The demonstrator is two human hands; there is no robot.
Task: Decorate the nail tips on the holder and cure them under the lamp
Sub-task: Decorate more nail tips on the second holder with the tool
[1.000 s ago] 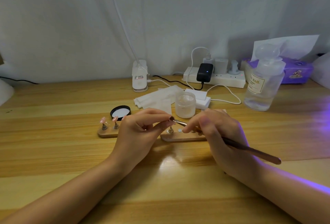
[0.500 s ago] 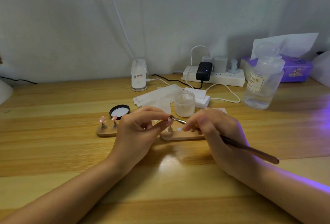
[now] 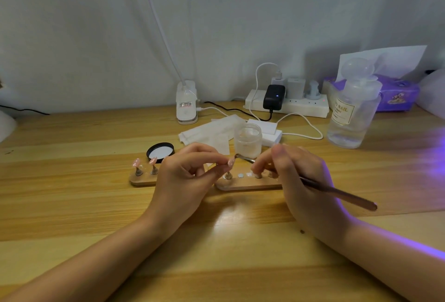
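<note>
L hand (image 3: 190, 176) pinches nail tip (image 3: 230, 162) just above holder (image 3: 243, 184) | R hand (image 3: 301, 181) grips brush (image 3: 337, 192), its end touching tip | we'd keep strokes light, L wrist braced, pinch steady | behind grip: jar (image 3: 248, 141) | far R: bottle (image 3: 352, 109), label reads "NAIL", rest unreadable

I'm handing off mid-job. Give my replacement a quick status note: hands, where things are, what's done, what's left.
Left hand: pinches one nail tip above the holder.
Right hand: holds the brush, its end at that tip.
Two pink tips stand on the holder's left end; the gel jar is open, its lid beside it.
Done: cannot tell.
Left: finish this tip, reseat it, cure all. Lamp out of view; purple glow on the right.
</note>
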